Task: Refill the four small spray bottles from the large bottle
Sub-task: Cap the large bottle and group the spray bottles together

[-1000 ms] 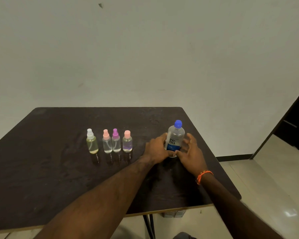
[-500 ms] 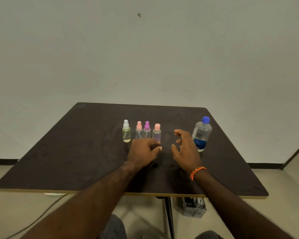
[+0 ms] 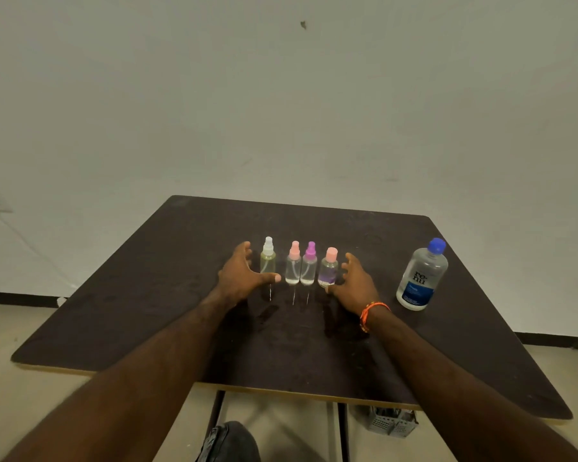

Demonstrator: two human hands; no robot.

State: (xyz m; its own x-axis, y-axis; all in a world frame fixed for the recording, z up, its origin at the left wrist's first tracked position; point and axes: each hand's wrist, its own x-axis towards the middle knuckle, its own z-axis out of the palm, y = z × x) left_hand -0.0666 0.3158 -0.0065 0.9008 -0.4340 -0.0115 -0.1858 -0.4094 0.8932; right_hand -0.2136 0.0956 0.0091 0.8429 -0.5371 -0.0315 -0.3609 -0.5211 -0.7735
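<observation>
Refilling had not begun: four capped spray bottles (image 3: 297,268) stood in a row on the desk (image 3: 147,295), flanked by empty, spread hands (image 3: 244,275) (image 3: 354,281); the large bottle (image 3: 421,275) stood capped, well right.

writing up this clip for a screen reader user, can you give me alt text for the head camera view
Two open hands, left hand and right hand, bracket a row of four small spray bottles on a dark table, holding nothing. A large bottle with a blue cap stands upright, apart to the right.
</observation>
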